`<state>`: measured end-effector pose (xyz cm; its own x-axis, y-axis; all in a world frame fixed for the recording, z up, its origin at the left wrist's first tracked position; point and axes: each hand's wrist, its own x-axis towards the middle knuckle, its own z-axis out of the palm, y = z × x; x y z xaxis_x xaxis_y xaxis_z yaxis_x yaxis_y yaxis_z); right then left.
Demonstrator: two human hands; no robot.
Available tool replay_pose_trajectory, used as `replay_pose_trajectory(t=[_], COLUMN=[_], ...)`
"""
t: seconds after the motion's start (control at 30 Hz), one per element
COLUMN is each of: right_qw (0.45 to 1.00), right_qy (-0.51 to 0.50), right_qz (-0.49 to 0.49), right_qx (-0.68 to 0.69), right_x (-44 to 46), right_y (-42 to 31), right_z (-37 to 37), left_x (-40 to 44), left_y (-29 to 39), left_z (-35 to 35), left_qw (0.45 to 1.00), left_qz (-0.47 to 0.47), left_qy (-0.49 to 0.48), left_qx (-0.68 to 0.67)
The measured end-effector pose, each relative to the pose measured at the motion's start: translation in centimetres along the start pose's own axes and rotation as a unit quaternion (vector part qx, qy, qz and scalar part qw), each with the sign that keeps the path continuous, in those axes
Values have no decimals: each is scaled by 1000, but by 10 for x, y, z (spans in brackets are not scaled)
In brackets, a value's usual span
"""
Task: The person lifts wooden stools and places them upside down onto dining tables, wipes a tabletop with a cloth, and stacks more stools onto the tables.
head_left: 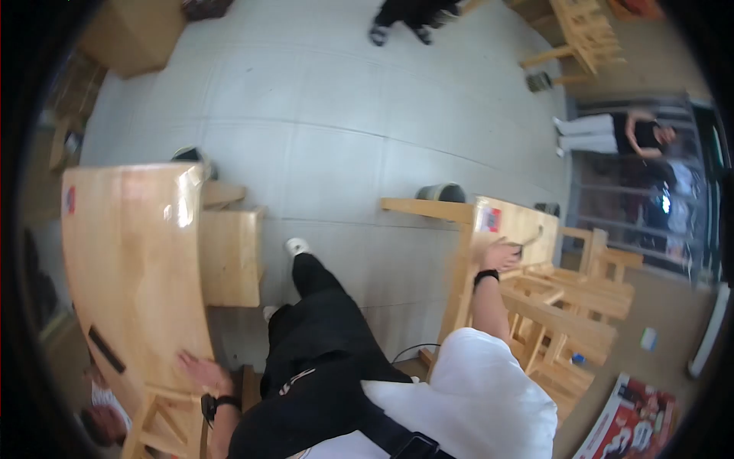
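My left hand (pixel 205 372) lies with its fingers spread on the wooden table (pixel 138 260) at the left, near an upturned wooden stool (pixel 164 421). A dark flat bar (pixel 106 349) rests on the same table. On the right, my right hand (pixel 501 255) touches the top of another wooden table (pixel 531 233), its fingers pointing at a small dark object (pixel 518 251) that is blurred. Whether the fingers hold it I cannot make out. A red and blue sticker (pixel 490 219) is beside this hand.
Wooden stools (pixel 566 321) crowd the right side. Dark bins (pixel 441 193) stand by the tables. One person (pixel 612 135) is at the far right, another's legs (pixel 405 15) at the top, and a person (pixel 103 421) at the lower left. A red printed box (pixel 631 417) lies lower right.
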<state>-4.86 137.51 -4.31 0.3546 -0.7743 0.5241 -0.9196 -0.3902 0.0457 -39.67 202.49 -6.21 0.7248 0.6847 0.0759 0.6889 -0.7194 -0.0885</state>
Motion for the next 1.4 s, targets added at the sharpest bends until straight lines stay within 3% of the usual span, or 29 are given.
replay_pose_trajectory(t=[0.03, 0.07, 0.1, 0.13, 0.2, 0.23, 0.27, 0.3, 0.33, 0.4, 0.5, 0.57, 0.6, 0.67, 0.7, 0.83, 1.1, 1.17, 1.3, 1.37, 1.4], right_qw=[991, 985, 930, 919, 778, 714, 645, 581, 554, 468, 452, 339, 327, 252, 210, 225, 323, 350, 361, 337, 345], right_qy=[72, -10, 3, -34, -266, -349, -507, -540, -648, -766, -765, -869, -874, -897, -917, -903, -811, -739, -696, -644, -634], right_qz=[-117, -142, -282, -303, -392, -436, -390, -454, -413, -360, -370, -49, -59, 68, 84, 16, -305, -429, -533, -625, -630], right_qx=[4, 95, 236, 251, 412, 423, 419, 406, 322, 254, 272, 357, 355, 355, 330, 366, 382, 385, 318, 282, 286], right_x=[-5, -21, -41, -81, -161, -210, -265, -316, -370, -475, -603, -640, -644, -632, -624, -577, -390, -342, -255, -220, -205], right_y=[-9, -34, -46, -65, -87, -90, -95, -94, -95, -85, -76, -85, -95, -92, -93, -98, -82, -76, -64, -53, -42], right_z=[3, -21, -26, -25, -21, -2, 7, 1, 7, 20, 25, 2, -8, -17, -17, -58, -134, -164, -234, -268, -290], left_x=[-8, -15, -16, -15, 3, 4, 5, 3, 3, 7, 4, 2, 7, 6, 4, 1, 1, -1, -4, 15, 32], left_y=[-8, -21, -23, -17, 19, 19, 17, 16, 18, 22, 16, 17, 18, 15, 14, 10, 10, 6, 11, 36, 56], left_z=[9, 20, 24, 20, -28, -28, -20, -14, -13, -23, -11, -15, -11, -9, -14, -17, -36, -39, -27, 8, 9], left_qw=[998, 992, 998, 996, 993, 992, 995, 994, 995, 989, 992, 992, 992, 992, 992, 989, 978, 980, 976, 940, 913], left_qz=[-24, -54, -35, -15, -87, -98, -91, -80, -82, -101, -75, -82, -83, -91, -88, -121, -170, -149, -149, -254, -177], left_qy=[-34, -63, -54, -53, -81, -79, -46, -13, -8, -45, -9, -14, -6, -17, -32, -48, -60, -56, 6, 75, 95], left_qx=[-53, -98, -11, 76, -2, 19, -23, -66, -57, -101, -101, -94, -96, -88, -86, -76, -108, -116, -158, -215, -356])
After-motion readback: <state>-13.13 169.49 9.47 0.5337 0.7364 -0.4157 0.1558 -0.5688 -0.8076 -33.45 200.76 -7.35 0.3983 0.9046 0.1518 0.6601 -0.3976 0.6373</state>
